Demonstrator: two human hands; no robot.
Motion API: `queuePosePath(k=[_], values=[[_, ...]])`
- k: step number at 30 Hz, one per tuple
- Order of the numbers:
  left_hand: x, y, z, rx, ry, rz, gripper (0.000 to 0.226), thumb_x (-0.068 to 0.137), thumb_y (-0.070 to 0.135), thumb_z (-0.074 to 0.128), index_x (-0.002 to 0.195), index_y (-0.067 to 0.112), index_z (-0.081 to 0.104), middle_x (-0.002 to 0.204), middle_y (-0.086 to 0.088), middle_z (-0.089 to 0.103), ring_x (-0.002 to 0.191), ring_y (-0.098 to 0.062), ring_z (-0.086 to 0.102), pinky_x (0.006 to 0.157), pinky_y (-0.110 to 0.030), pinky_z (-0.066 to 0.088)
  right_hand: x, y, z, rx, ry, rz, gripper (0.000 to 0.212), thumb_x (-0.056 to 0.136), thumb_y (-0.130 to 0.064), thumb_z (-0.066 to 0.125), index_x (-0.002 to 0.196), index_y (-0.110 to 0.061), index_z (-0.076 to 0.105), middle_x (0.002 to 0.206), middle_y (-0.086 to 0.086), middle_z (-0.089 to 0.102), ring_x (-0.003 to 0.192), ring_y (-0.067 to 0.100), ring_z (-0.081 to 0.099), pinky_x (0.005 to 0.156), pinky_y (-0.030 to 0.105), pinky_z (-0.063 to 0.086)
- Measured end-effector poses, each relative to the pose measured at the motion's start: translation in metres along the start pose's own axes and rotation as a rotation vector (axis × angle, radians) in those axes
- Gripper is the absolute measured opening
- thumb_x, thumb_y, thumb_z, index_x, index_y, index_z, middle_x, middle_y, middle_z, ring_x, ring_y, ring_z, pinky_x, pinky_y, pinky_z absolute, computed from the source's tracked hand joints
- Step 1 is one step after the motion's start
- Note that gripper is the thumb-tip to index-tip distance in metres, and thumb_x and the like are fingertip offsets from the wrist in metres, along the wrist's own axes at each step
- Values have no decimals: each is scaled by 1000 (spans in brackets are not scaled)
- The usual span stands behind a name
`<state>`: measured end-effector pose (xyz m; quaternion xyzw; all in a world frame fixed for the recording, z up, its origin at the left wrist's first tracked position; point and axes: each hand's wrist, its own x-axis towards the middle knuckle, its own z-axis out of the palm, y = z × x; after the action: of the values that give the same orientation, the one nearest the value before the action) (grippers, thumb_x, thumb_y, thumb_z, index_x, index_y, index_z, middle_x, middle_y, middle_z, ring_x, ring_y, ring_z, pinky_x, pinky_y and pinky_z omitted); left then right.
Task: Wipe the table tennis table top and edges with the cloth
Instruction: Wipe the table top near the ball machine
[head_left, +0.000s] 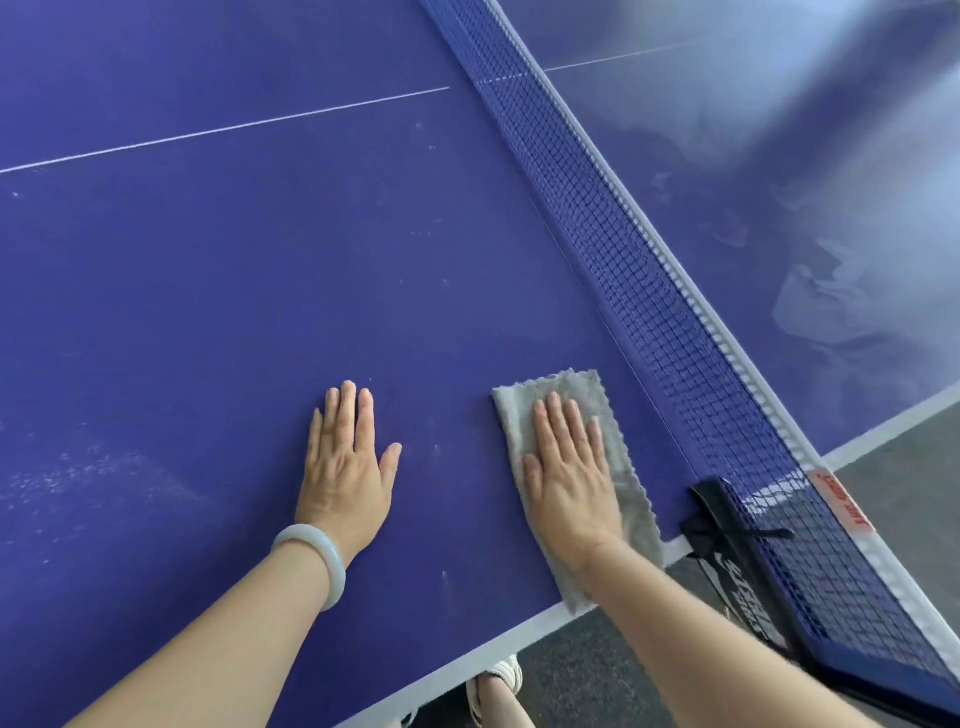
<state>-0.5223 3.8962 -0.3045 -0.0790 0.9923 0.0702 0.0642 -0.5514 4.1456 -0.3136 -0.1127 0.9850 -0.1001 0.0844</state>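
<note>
While flat, right grip (569, 467) atop cloth (631, 486)

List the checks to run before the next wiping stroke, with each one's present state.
1. Cloth lies flat under the right hand: ok.
2. Left hand rests flat on the table, off the cloth: ok.
3. Cloth sits apart from the net: ok.
4. Table top free of marks: not ok, pale smudges lie left of the left hand.
5. White edge strip wiped: cannot tell.
</note>
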Motion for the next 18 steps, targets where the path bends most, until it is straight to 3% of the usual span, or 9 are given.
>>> queuePosePath(k=[2, 3, 6, 8, 9, 11, 14, 16, 18], values=[[0, -2, 3, 3, 23, 1, 69, 100, 41, 26, 154, -1, 17, 162, -19, 12, 151, -33, 11, 123, -47, 13, 2, 32, -10, -11, 14, -155, 59, 103, -37, 29, 158, -20, 16, 165, -3, 12, 153, 12, -3, 125, 35, -2], [0, -2, 5, 10, 33, 1, 67, 102, 41, 25, 153, -1, 18, 162, -19, 13, 150, -33, 13, 122, -47, 14, 5, 51, -16, -31, 29, -143, 58, 103, -36, 31, 158, -20, 19, 165, -2, 15, 153, 12, 0, 125, 34, -1], [-1, -1, 11, 10, 73, -7, 66, 102, 41, 20, 153, -1, 20, 161, -20, 18, 150, -33, 16, 122, -47, 16, 19, 77, -21, -18, 64, 226, 58, 105, -34, 22, 159, -20, 8, 166, -2, 2, 152, 11, -8, 124, 35, -5], [-1, -1, 12, -3, 72, -12, 67, 101, 41, 18, 153, 0, 21, 161, -19, 18, 150, -32, 15, 122, -47, 15, 19, 43, -8, 16, 108, 428, 58, 105, -33, 18, 157, -17, -2, 166, 1, -6, 152, 15, -12, 124, 39, -7], [-2, -1, 13, -6, 75, -13, 64, 102, 40, 20, 153, 0, 21, 161, -19, 18, 150, -31, 15, 122, -46, 15, 14, 16, 0, 36, 120, 446, 58, 105, -32, 16, 156, -14, -6, 166, 2, -9, 152, 18, -14, 123, 41, -7], [-2, -2, 14, -25, 81, -15, 60, 105, 36, 20, 154, 0, 20, 162, -18, 15, 151, -30, 12, 123, -46, 14, -4, -41, 19, 72, 147, 331, 57, 104, -30, 12, 155, -13, -8, 165, 4, -12, 151, 21, -17, 123, 43, -10], [-2, -1, 12, -41, 74, -5, 65, 100, 37, 18, 155, 2, 17, 163, -15, 10, 152, -27, 6, 124, -43, 10, -26, -87, 32, 85, 106, 64, 59, 101, -30, 15, 157, -11, 8, 165, 6, 3, 153, 23, -3, 122, 43, -2], [-2, -2, 13, -51, 76, -3, 64, 101, 36, 18, 155, 3, 16, 163, -14, 10, 152, -26, 5, 124, -43, 10, -15, -67, 21, 93, 75, -108, 58, 102, -30, 21, 157, -12, 18, 165, 4, 12, 153, 20, 3, 123, 42, 2], [-2, -4, 14, -66, 84, -4, 64, 101, 36, 16, 155, 3, 16, 164, -13, 9, 152, -25, 4, 124, -43, 10, 11, -27, 8, 50, 84, -166, 55, 105, -28, 26, 157, -14, 19, 165, 2, 13, 153, 16, 2, 124, 39, 3]])
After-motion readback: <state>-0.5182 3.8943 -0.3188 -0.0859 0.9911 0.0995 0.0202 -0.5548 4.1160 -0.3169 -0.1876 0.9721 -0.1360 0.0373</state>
